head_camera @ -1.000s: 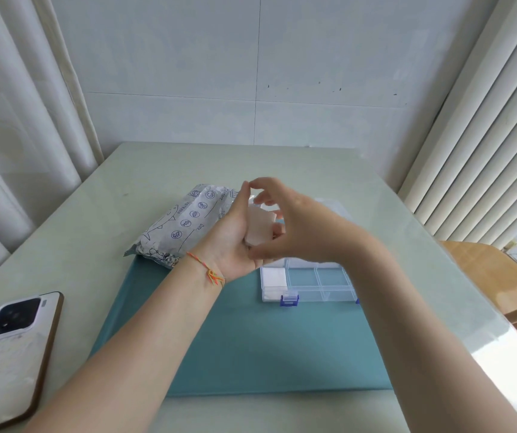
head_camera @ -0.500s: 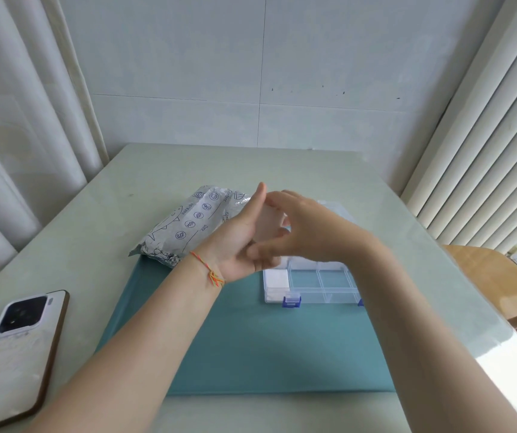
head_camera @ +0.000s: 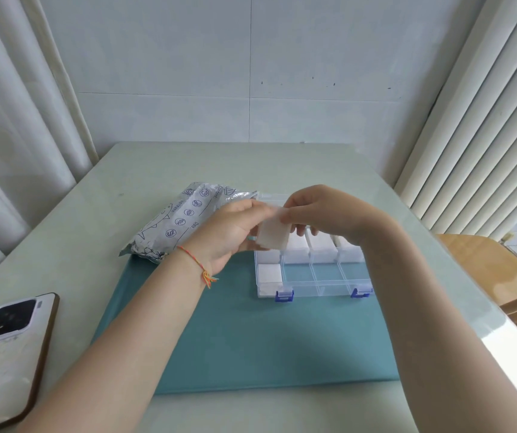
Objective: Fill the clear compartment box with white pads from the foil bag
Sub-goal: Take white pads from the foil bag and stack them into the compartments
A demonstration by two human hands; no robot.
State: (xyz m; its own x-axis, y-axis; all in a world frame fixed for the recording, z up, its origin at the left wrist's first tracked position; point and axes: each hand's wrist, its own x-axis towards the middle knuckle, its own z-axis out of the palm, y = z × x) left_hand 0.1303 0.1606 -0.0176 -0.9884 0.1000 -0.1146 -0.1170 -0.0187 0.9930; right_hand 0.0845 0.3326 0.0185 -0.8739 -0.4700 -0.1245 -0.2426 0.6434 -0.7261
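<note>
1. The room: a pale tiled wall at the back, curtains (head_camera: 16, 120) on the left, vertical blinds (head_camera: 475, 120) on the right, and a wooden chair seat (head_camera: 485, 270) past the right edge of the table.
2. The table (head_camera: 126, 189) is pale green and glossy. A teal mat (head_camera: 251, 339) lies in its middle, and a phone (head_camera: 10, 348) lies face down near the left corner, well apart from the work.
3. The foil bag (head_camera: 182, 223) lies at the mat's far left corner, its open end turned toward the box.
4. The clear box (head_camera: 325, 276) sits open on the mat, blue latches facing the person. Its far rows already hold white pads. In the near row only the leftmost cell is filled; the three cells to its right look empty.
5. The left hand (head_camera: 229, 235) curls around a stack of pads (head_camera: 274, 234), thumb and fingers gripping it from below and behind. The right hand (head_camera: 322, 214) pinches the stack's upper right corner between thumb and fingertips.
6. The relation that matters: the stack hangs above the box's left edge, tilted, its long axis running from upper right to lower left. The empty cells lie below it, toward the person and to the right, so the right hand is nearer to them. I judge that the next move needs the stack levelled, or a portion split off, and lowered squarely between the dividers.
</note>
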